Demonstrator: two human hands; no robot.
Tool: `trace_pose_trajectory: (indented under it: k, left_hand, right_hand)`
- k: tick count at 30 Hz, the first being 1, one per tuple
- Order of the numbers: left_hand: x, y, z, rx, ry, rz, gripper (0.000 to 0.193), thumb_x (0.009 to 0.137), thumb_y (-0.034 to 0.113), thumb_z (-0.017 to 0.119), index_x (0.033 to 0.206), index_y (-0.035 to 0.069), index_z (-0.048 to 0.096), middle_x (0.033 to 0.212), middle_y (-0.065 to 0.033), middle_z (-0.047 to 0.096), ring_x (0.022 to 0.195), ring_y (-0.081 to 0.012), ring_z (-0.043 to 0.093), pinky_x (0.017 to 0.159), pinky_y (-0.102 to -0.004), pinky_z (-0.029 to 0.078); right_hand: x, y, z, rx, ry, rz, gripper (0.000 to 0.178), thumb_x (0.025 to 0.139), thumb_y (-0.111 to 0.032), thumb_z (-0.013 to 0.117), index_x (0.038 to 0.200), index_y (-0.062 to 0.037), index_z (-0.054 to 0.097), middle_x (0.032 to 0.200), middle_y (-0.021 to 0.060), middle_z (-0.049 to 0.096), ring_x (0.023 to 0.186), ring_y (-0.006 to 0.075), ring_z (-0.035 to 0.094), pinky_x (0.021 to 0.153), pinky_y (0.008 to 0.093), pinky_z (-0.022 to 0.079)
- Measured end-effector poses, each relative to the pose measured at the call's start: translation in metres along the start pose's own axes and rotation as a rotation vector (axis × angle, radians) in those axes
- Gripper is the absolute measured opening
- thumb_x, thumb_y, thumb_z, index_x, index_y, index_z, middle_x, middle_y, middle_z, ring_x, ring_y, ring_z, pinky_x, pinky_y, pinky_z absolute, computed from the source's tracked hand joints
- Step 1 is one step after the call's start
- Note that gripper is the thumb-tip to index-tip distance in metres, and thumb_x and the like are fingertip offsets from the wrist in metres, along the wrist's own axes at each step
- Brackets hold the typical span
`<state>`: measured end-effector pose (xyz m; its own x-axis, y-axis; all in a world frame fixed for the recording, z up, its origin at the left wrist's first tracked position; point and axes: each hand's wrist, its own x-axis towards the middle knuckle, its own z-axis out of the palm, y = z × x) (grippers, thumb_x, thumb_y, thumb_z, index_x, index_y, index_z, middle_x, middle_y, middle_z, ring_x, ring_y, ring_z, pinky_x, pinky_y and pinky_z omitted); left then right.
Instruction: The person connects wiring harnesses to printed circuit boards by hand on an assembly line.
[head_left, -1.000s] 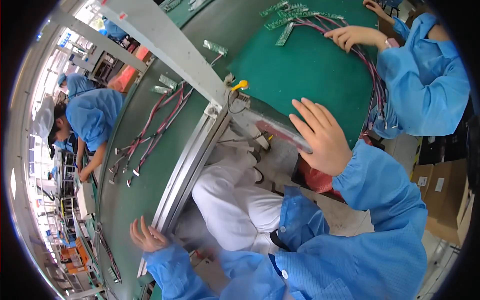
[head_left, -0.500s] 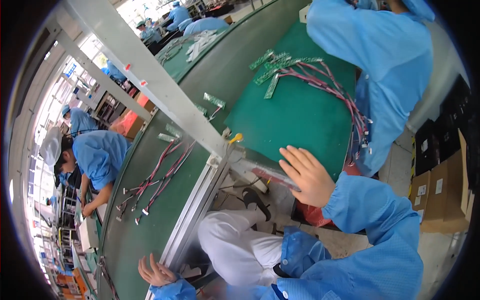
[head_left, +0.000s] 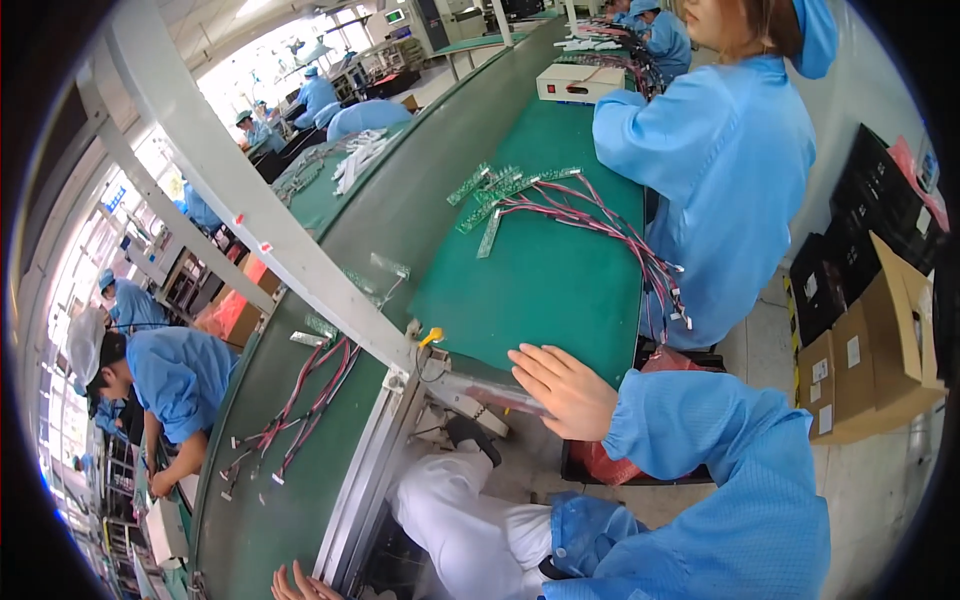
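My right hand [head_left: 567,392] is open and flat, its fingers together and stretched out over the near edge of the green mat [head_left: 520,310]. It holds nothing. On that mat lies a pile of narrow green circuit boards [head_left: 490,195], their red and dark cables [head_left: 600,215] trailing right over the edge. Low in the picture, my left hand [head_left: 300,585] shows only its spread fingers, beside the metal rail [head_left: 352,510] of the green conveyor belt [head_left: 240,525]. More circuit boards [head_left: 318,328] with cables [head_left: 308,395] lie on the belt ahead of it.
A white metal post [head_left: 270,215] rises between belt and mat, with a yellow clip [head_left: 432,337] at its foot. A co-worker [head_left: 720,170] in blue stands at the right; another person [head_left: 180,375] bends over at the left. Cardboard boxes [head_left: 850,370] stand at the right.
My view has tilted up, so more of the far line and a white box show. My left hand has slipped mostly out of the picture. The right hand keeps its place by the mat edge.
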<state>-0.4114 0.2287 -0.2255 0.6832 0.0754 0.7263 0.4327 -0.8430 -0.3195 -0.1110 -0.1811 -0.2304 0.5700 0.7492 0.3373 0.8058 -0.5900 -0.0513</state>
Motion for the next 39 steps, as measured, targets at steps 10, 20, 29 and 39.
trace_pose_trajectory:
  k: [10, 20, 29, 39]
  left_hand:
    - [-0.043, -0.028, 0.011, -0.008, -0.151, -0.073, 0.039, 0.087, 0.005, 0.051, 0.124, 0.004, 0.062, 0.132, -0.0197, 0.053, 0.126, -0.0405, 0.046, 0.110, -0.0532, 0.033]
    - [-0.025, -0.020, 0.007, -0.063, -0.234, -0.148, 0.035, 0.087, 0.007, 0.055, 0.121, 0.004, 0.063, 0.130, -0.0205, 0.054, 0.126, -0.0390, 0.048, 0.113, -0.0535, 0.030]
    - [0.022, -0.027, 0.021, -0.241, -0.085, -0.366, 0.036, 0.085, 0.010, 0.066, 0.121, 0.006, 0.063, 0.124, -0.0156, 0.058, 0.120, -0.0350, 0.052, 0.111, -0.0501, 0.032]
    - [0.079, -0.062, 0.114, -0.498, 0.009, -0.531, 0.035, 0.079, 0.010, 0.071, 0.114, 0.008, 0.068, 0.115, -0.0139, 0.063, 0.114, -0.0316, 0.056, 0.100, -0.0408, 0.042]
  right_hand:
    - [0.000, 0.000, -0.002, 0.106, -0.007, -0.016, 0.075, 0.068, -0.017, 0.076, 0.134, 0.0070, 0.048, 0.149, 0.0231, 0.039, 0.141, 0.0368, 0.035, 0.115, 0.0464, 0.030]
    - [0.001, -0.006, -0.004, 0.139, 0.084, 0.004, 0.071, 0.067, -0.011, 0.076, 0.131, 0.0070, 0.050, 0.145, 0.0229, 0.043, 0.138, 0.0390, 0.038, 0.113, 0.0477, 0.033]
    - [0.004, -0.021, -0.015, 0.184, 0.004, 0.051, 0.077, 0.069, -0.009, 0.078, 0.138, 0.0038, 0.047, 0.150, 0.0204, 0.040, 0.140, 0.0402, 0.035, 0.113, 0.0477, 0.032]
    - [0.010, -0.032, -0.001, 0.128, -0.115, 0.086, 0.071, 0.078, -0.009, 0.070, 0.141, 0.0029, 0.043, 0.149, 0.0228, 0.040, 0.139, 0.0429, 0.035, 0.113, 0.0508, 0.030]
